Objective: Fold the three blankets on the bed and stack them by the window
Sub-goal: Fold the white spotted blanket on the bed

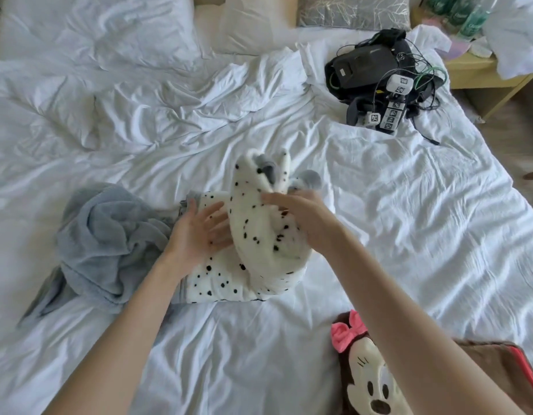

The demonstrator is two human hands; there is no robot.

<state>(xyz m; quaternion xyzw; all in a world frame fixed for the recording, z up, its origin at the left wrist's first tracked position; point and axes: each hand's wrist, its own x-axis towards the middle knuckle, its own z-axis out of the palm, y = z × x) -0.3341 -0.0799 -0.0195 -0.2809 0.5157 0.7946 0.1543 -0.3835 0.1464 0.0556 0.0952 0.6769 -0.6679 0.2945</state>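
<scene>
1. A wide bed [409, 205] dressed in crumpled white cotton sheeting is filling the view and carrying everything. No window is showing.
2. A soft grey fleece blanket [103, 235] is lying unfolded in a loose heap at the left, its edge touching the spotted one.
3. A thick white plush blanket with black spots and a grey underside [253, 211] is sitting mid-bed, partly folded. Its lower layers are lying flat, while one flap is standing up in a rounded hump.
4. A brown plush blanket with a cartoon mouse face and pink bow [367, 381] is resting at the near right, well apart from the other two. It is looking already squared up, though the arm is hiding part of it.
5. A black pack of gear with tangled cables and white marker cubes [364, 70] is lying at the far right.
6. The right hand [301, 217] is holding the raised flap near its top, its grip closing on the plush.
7. The left hand [199, 232] is spreading flat, with its grip wide, against the flat layers just beside the hump.
8. The flap's long axis is running away from the person. The flat base is lying to its left, so the right hand seems placed to lay it over leftward.
</scene>
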